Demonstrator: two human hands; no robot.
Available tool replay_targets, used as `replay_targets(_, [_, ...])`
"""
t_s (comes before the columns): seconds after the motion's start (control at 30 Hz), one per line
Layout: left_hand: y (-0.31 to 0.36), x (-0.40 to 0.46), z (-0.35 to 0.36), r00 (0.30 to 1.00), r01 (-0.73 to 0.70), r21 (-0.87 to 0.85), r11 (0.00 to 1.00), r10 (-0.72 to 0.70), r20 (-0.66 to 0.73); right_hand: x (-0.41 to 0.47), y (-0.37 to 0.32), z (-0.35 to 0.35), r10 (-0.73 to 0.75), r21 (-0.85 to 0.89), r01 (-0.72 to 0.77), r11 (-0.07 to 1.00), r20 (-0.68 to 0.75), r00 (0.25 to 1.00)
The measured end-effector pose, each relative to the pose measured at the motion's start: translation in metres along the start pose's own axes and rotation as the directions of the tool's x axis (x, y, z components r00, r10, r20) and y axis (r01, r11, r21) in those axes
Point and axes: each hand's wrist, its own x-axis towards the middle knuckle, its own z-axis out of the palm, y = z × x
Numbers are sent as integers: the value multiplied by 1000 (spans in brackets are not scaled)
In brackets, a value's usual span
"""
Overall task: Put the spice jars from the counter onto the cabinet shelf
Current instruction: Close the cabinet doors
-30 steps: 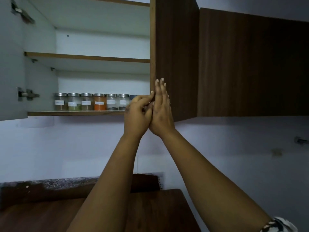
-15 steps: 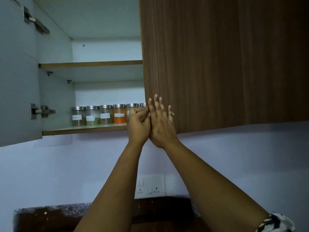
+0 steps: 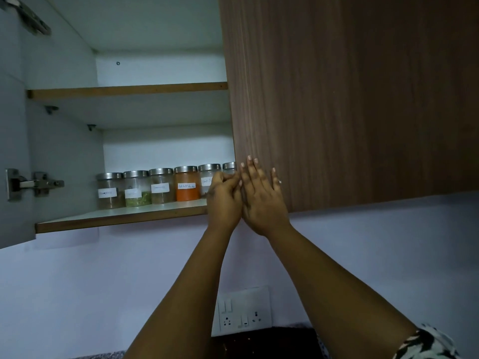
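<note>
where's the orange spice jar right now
In the head view, the clear glass jar of orange powder with a steel lid stands on the lower cabinet shelf, fourth from left, just left of the left hand.

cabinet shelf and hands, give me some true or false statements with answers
1. The jars stand in a row on the lower shelf. True.
2. The orange jar has a black lid. False: its lid is silver metal.
3. The right hand lies flat on the wooden door. True.
4. The upper shelf carries jars. False: none show there.
5. The left hand has straight fingers. False: they are curled.
</note>
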Motion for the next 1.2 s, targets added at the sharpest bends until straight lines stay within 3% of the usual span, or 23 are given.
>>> replay_targets(0.13, [-10,3,8,999,-23,-24,999,22,-43,1,3,8,-15,6,15,1000,-73,997])
replay_targets(0.27, [-9,-2,13,996,57,-104,993,-65,-68,1,4,12,-12,-24,10,1000,-87,996])
replay_targets(0.43, [-11,-8,13,997,43,-58,997,-46,-61,-17,-10,15,170,-53,-173,984,-58,984])
replay_targets(0.6, [-16,-48,3,989,-135,394,909,102,105,-72,-24,22,190,-46,-185,982,154,970])
replay_targets(0.73, [8,-93,-20,990,-31,336,941,-18,143,-105,-36,-4,175,-12,-185,983,389,904])
replay_targets(0.8, [19,-113,-41,991,3,327,945,-46,124,-115,-49,-30,179,31,-214,976,439,880])
replay_targets(0.93, [42,-145,-100,996,63,358,931,-79,29,-139,-87,-88,190,121,-261,958,417,889])
replay_targets(1.07, [90,-177,-169,994,112,327,939,-108,-29,-157,-128,-147,95,101,-127,987,281,955])
replay_targets(1.2, [140,-210,-243,997,56,344,937,-37,-60,-163,-184,-209,112,155,-144,977,197,974])
